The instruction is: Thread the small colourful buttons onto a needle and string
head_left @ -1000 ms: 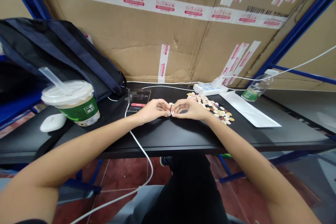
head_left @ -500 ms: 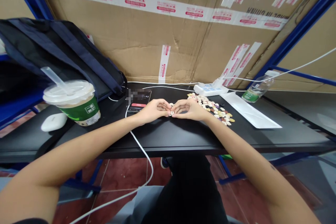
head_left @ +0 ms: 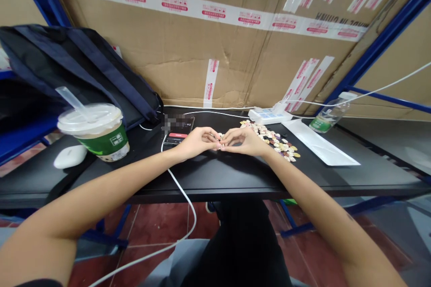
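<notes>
At the middle of the black table, my left hand (head_left: 198, 141) and my right hand (head_left: 245, 140) meet fingertip to fingertip, both in a pinch. Small pale button-like pieces (head_left: 221, 135) with dark marks show between and just behind the fingertips; the fingers cover most of them. Thumbs and index fingers of both hands press on a piece there. Behind and to the right of my right hand spreads a pile of similar loose buttons (head_left: 283, 145) in cream, yellow, brown and dark colours.
A phone (head_left: 178, 129) with a white cable lies left of my hands. Farther left are a lidded drink cup (head_left: 104, 136), a white case (head_left: 69, 157) and a backpack (head_left: 90, 67). A power strip (head_left: 266, 115), white packet (head_left: 321, 142) and bottle (head_left: 332, 114) lie right.
My fingertips have drawn slightly closer together and now cover more of the small piece between them. The rest only shifts a little with the camera.
</notes>
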`<action>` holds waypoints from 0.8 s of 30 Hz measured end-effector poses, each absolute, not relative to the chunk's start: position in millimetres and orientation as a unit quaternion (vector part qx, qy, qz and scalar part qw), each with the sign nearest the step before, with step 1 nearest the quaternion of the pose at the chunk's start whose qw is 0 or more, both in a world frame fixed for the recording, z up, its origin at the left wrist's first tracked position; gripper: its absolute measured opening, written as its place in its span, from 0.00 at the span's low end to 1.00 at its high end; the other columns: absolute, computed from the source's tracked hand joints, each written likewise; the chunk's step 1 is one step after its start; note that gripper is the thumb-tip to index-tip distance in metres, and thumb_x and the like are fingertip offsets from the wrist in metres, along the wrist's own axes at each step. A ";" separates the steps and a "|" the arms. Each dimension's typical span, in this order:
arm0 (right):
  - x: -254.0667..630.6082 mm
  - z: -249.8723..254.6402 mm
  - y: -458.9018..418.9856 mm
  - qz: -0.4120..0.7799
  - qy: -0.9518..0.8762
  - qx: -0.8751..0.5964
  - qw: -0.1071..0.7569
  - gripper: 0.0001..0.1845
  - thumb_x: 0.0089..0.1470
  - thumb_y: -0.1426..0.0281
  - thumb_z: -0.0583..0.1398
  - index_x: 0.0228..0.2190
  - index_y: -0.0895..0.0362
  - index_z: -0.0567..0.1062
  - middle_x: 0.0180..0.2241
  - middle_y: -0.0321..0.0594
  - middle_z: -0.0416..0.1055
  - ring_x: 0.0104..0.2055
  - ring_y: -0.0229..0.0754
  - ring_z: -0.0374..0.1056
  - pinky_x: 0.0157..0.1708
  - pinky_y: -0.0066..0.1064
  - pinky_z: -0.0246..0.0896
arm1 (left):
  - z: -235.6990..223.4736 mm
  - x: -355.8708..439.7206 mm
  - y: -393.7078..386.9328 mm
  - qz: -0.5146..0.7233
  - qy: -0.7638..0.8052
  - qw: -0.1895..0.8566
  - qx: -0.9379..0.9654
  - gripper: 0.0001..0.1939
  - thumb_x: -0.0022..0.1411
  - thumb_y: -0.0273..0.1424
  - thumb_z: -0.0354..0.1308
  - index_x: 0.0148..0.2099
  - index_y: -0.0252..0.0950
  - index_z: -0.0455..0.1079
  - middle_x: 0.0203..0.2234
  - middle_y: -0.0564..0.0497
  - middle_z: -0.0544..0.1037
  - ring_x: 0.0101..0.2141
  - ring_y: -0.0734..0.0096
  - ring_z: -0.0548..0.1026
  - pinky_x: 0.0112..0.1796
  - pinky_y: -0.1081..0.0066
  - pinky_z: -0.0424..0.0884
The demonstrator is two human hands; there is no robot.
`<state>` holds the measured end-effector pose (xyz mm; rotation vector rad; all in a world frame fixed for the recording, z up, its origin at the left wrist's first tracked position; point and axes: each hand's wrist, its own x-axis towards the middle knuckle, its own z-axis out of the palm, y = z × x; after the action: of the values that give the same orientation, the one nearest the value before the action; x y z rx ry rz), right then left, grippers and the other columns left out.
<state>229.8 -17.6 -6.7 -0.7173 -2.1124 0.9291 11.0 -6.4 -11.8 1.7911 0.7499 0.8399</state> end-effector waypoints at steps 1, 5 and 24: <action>231.0 -5.2 -17.7 0.345 -0.822 -0.283 0.355 0.14 0.48 0.61 0.69 0.33 0.58 0.81 0.36 0.43 0.76 0.32 0.39 0.73 0.36 0.35 0.74 | -11.9 9.6 -5.4 0.348 0.316 0.444 0.763 0.11 0.57 0.29 0.65 0.42 0.31 0.72 0.32 0.47 0.80 0.32 0.70 0.78 0.39 0.67 0.75; 245.8 -2.8 -14.7 0.216 -0.859 -0.331 0.324 0.12 0.51 0.62 0.66 0.34 0.57 0.80 0.30 0.40 0.75 0.27 0.36 0.68 0.29 0.31 0.67 | -12.5 1.7 -0.9 0.314 0.345 0.156 0.871 0.07 0.64 0.30 0.58 0.42 0.34 0.74 0.38 0.47 0.75 0.41 0.65 0.75 0.46 0.63 0.71; 237.6 -12.4 -29.0 0.066 -0.917 -0.297 0.259 0.10 0.61 0.69 0.58 0.41 0.53 0.78 0.43 0.45 0.74 0.46 0.46 0.70 0.49 0.41 0.66 | -11.5 5.8 -7.5 0.253 0.292 0.273 0.881 0.04 0.57 0.26 0.61 0.37 0.35 0.74 0.31 0.50 0.78 0.33 0.69 0.75 0.36 0.72 0.69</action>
<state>237.6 -29.0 -12.4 -0.8034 -2.4840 0.1785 5.8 -7.5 -11.5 2.3713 0.7848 0.6805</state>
